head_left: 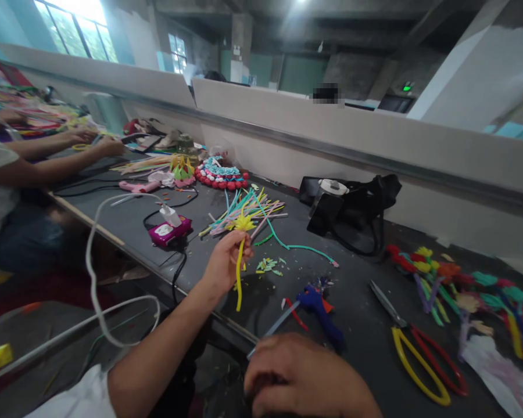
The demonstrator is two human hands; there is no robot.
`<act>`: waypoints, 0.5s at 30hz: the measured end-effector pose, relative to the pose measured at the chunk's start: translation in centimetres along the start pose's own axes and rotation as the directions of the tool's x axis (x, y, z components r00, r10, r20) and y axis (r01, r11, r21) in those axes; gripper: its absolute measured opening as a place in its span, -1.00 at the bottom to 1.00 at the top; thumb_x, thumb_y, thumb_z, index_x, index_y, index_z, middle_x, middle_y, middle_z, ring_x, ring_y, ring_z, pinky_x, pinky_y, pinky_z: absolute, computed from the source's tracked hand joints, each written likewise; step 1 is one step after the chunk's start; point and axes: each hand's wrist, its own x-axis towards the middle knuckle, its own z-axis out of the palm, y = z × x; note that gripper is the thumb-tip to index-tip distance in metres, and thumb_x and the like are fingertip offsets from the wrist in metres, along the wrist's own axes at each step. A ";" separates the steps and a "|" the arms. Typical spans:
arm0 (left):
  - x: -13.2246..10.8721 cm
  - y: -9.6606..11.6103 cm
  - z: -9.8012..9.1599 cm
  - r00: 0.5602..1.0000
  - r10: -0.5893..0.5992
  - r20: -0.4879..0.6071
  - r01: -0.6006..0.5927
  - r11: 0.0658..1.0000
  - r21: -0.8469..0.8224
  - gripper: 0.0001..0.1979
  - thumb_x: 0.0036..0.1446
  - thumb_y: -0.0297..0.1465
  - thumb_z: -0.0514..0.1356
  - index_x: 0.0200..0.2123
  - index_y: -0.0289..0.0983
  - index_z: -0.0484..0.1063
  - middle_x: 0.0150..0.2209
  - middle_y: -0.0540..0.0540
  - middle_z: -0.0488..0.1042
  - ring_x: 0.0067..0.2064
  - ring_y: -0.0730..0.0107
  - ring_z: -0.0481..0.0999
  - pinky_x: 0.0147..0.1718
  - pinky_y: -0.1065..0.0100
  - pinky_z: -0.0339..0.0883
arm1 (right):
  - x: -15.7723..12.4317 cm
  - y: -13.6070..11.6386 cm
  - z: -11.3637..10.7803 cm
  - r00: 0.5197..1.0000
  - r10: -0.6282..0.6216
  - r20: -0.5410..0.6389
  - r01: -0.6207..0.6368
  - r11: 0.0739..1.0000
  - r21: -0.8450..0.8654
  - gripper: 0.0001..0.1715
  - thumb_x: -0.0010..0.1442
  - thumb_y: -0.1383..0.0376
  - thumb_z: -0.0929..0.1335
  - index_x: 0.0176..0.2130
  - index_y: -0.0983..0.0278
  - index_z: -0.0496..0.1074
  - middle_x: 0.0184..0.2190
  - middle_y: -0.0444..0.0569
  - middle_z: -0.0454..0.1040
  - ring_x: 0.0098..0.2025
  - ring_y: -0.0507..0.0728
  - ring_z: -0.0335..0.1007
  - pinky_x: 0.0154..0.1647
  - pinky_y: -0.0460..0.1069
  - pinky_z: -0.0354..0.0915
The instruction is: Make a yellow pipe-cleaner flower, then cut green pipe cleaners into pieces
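My left hand (229,258) pinches a yellow flower (244,222) that looks made of chenille stems, its petals above the fingers. A yellow stem (239,284) hangs below the grip. At the bottom edge, my right hand (307,377) is slightly blurred with fingers curled inward; what they hold, if anything, is hidden. Just beyond it a blue glue gun (316,310) lies on the table, with a translucent glue stick (279,322) reaching back near my right fingers. Behind the flower lies a loose bundle of pastel chenille stems (270,204). Small cut green pieces (269,266) are scattered beside my left hand.
Scissors (401,331) with yellow and red handles lie open at right, beside colourful flowers (453,278). A black strapped item (353,203) rests by the partition. A purple power block (169,231) trails cables at left. A co-worker's hands (98,142) work farther left.
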 end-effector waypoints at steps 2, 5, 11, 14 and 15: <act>-0.1 0.0 0.2 1.000 0.003 -0.018 -0.003 1.000 0.010 -0.84 -0.09 -0.39 0.29 -0.46 -0.33 0.39 -0.50 0.05 0.39 -0.56 0.60 0.35 -0.51 0.48 0.30 | 0.3 0.8 -0.8 0.987 0.042 -0.155 -0.053 0.996 -0.066 -0.89 0.17 0.31 0.37 -0.36 0.18 0.53 -0.41 -0.21 0.49 -0.35 -0.03 0.41 -0.29 -0.18 0.25; -0.3 -0.3 0.5 1.000 -0.006 -0.011 0.006 1.000 0.022 -0.82 -0.10 -0.40 0.32 -0.43 -0.35 0.40 -0.49 0.04 0.42 -0.56 0.60 0.38 -0.50 0.49 0.32 | 1.7 2.7 -2.1 0.879 0.123 -0.461 -0.265 0.929 -0.257 -0.84 0.21 0.37 0.31 -0.37 0.20 0.48 -0.38 -0.20 0.48 -0.30 -0.03 0.41 -0.26 -0.17 0.27; -0.5 -1.5 1.0 0.993 -0.100 0.065 0.101 0.995 -0.009 -0.79 -0.09 -0.40 0.35 -0.38 -0.38 0.44 -0.47 0.01 0.42 -0.56 0.62 0.38 -0.53 0.53 0.29 | 6.4 6.9 -3.0 0.792 0.182 -0.582 -0.471 0.789 -0.394 -0.79 0.22 0.44 0.27 -0.24 0.26 0.48 -0.28 -0.02 0.47 -0.21 0.06 0.42 -0.18 -0.07 0.29; -0.8 -1.8 1.3 0.987 -0.111 0.118 0.113 0.993 -0.017 -0.81 -0.04 -0.38 0.32 -0.39 -0.40 0.45 -0.49 0.00 0.39 -0.58 0.62 0.34 -0.55 0.51 0.26 | 8.3 8.0 -2.6 0.802 0.195 -0.564 -0.509 0.718 -0.475 -0.83 0.27 0.31 0.29 -0.19 0.32 0.45 -0.19 0.01 0.46 -0.19 0.07 0.43 -0.17 0.00 0.34; -0.9 -1.8 1.4 0.986 -0.105 0.129 0.109 0.994 -0.022 -0.81 -0.03 -0.38 0.31 -0.39 -0.40 0.45 -0.50 0.00 0.38 -0.59 0.62 0.32 -0.56 0.50 0.25 | 8.7 8.3 -2.5 0.813 0.193 -0.549 -0.506 0.700 -0.504 -0.80 0.28 0.27 0.30 -0.14 0.32 0.43 -0.15 0.01 0.46 -0.17 0.07 0.43 -0.14 0.03 0.36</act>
